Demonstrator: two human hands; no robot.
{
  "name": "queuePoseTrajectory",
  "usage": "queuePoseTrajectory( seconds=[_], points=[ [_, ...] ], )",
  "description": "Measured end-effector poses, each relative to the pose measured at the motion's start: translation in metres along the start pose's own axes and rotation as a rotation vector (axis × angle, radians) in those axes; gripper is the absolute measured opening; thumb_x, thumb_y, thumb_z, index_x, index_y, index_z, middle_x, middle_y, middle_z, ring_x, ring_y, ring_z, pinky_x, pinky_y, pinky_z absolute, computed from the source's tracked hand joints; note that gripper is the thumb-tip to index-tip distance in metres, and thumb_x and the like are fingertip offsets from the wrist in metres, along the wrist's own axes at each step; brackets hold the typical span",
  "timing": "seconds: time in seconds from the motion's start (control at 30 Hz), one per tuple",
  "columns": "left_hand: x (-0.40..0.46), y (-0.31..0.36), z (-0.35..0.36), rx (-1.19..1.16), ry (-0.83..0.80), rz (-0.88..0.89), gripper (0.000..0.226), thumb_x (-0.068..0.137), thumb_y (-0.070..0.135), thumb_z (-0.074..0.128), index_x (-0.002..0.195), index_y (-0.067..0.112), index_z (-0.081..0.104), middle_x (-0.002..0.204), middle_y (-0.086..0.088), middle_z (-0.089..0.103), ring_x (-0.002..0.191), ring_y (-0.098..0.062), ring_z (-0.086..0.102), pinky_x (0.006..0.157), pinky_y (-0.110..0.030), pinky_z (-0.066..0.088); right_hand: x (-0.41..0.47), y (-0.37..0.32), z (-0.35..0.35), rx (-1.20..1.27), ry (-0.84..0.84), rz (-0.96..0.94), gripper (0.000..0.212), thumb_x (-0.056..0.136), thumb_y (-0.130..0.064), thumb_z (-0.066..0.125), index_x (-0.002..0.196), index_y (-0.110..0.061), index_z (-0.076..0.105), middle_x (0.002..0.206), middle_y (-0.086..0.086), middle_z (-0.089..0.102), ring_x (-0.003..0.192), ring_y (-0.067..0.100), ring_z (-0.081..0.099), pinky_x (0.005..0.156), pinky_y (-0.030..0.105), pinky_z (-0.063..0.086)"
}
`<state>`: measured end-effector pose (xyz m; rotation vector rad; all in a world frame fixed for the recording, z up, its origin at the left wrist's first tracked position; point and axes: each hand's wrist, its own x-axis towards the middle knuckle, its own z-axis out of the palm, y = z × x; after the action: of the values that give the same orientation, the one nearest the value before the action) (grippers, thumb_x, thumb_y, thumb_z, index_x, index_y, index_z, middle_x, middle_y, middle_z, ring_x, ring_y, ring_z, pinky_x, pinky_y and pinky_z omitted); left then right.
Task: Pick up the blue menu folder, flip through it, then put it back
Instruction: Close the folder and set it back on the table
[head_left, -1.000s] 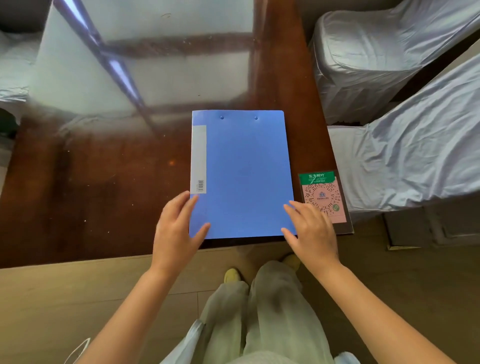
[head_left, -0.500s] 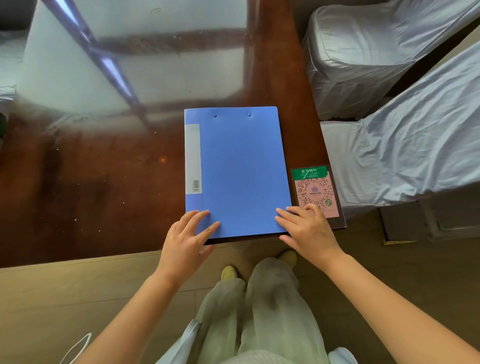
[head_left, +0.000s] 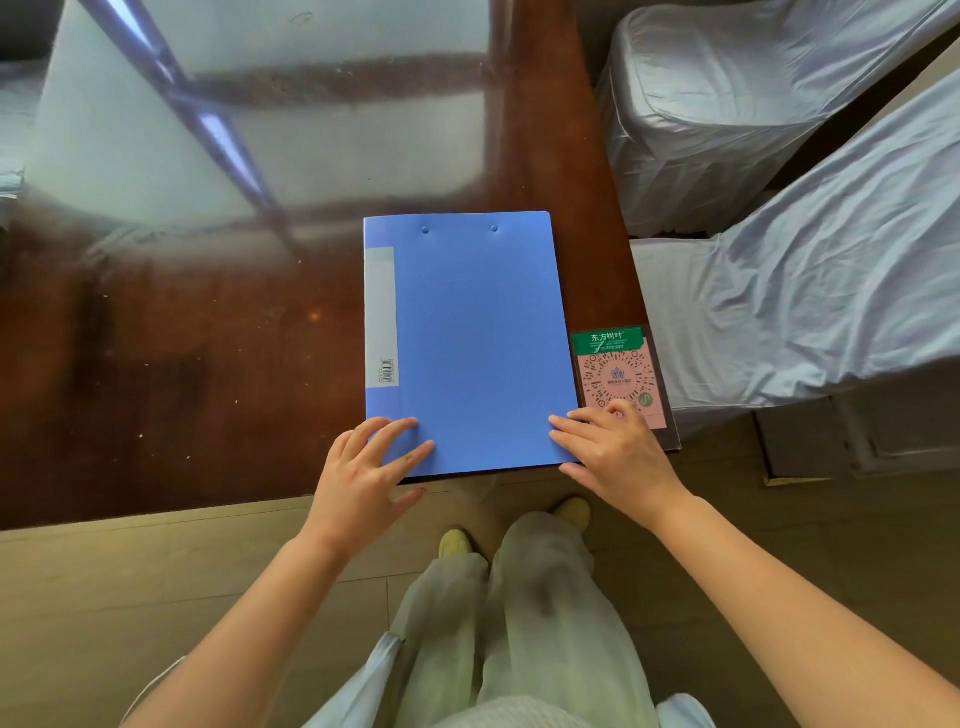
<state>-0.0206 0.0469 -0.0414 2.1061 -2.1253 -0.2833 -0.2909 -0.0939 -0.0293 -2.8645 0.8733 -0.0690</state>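
The blue menu folder (head_left: 467, 343) lies shut and flat on the dark glossy table (head_left: 182, 364), its near edge reaching the table's front edge. A grey spine strip with a barcode runs down its left side. My left hand (head_left: 363, 478) rests on the folder's near left corner, fingers spread on the cover and thumb below the edge. My right hand (head_left: 613, 457) rests on the near right corner, fingertips flat on the cover and thumb under the front edge. Neither hand has lifted it.
A pink and green QR-code card (head_left: 615, 371) lies right beside the folder, partly under my right fingers. Two chairs in grey covers (head_left: 753, 130) stand at the right of the table. Wooden floor and my legs (head_left: 519, 623) are below the table edge.
Both hands have slid back toward me to the folder's near corners. The folder has stayed flat and closed on the table.
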Motion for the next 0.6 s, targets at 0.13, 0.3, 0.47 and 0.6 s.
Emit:
queuePoseTrajectory(
  seconds=[0.13, 0.3, 0.47, 0.6],
  points=[
    [0.002, -0.001, 0.002, 0.029, 0.016, 0.022, 0.050, 0.059, 0.027, 0.086, 0.105, 0.023, 0.070, 0.115, -0.011, 0.068, 0.101, -0.036, 0.062, 0.083, -0.047, 0.050, -0.001, 0.003, 0.003, -0.011, 0.019, -0.019, 0.040, 0.062, -0.027, 0.084, 0.097, -0.014, 0.071, 0.103, 0.002, 0.075, 0.096, 0.021, 0.068, 0.082, 0.041, 0.050],
    [0.002, -0.004, 0.006, 0.038, 0.033, 0.044, 0.048, 0.060, 0.027, 0.085, 0.105, 0.023, 0.070, 0.115, -0.011, 0.068, 0.100, -0.035, 0.062, 0.082, -0.047, 0.050, -0.002, 0.006, 0.005, -0.006, 0.025, -0.026, 0.040, 0.064, -0.028, 0.083, 0.099, -0.014, 0.071, 0.105, 0.002, 0.074, 0.098, 0.021, 0.067, 0.083, 0.041, 0.050],
    [0.002, -0.004, 0.009, 0.052, 0.027, 0.050, 0.046, 0.064, 0.031, 0.083, 0.107, 0.023, 0.069, 0.117, -0.010, 0.067, 0.101, -0.035, 0.061, 0.084, -0.048, 0.049, -0.002, 0.009, 0.003, 0.003, 0.023, -0.055, 0.041, 0.064, -0.028, 0.083, 0.100, -0.013, 0.071, 0.105, 0.003, 0.074, 0.098, 0.022, 0.068, 0.084, 0.042, 0.049],
    [0.001, -0.004, 0.011, 0.068, 0.009, 0.052, 0.045, 0.067, 0.033, 0.080, 0.109, 0.024, 0.067, 0.119, -0.010, 0.066, 0.104, -0.035, 0.060, 0.086, -0.049, 0.048, -0.002, 0.011, 0.001, 0.004, 0.032, -0.063, 0.040, 0.064, -0.026, 0.084, 0.099, -0.012, 0.071, 0.104, 0.003, 0.074, 0.097, 0.023, 0.068, 0.084, 0.042, 0.050]
  ],
)
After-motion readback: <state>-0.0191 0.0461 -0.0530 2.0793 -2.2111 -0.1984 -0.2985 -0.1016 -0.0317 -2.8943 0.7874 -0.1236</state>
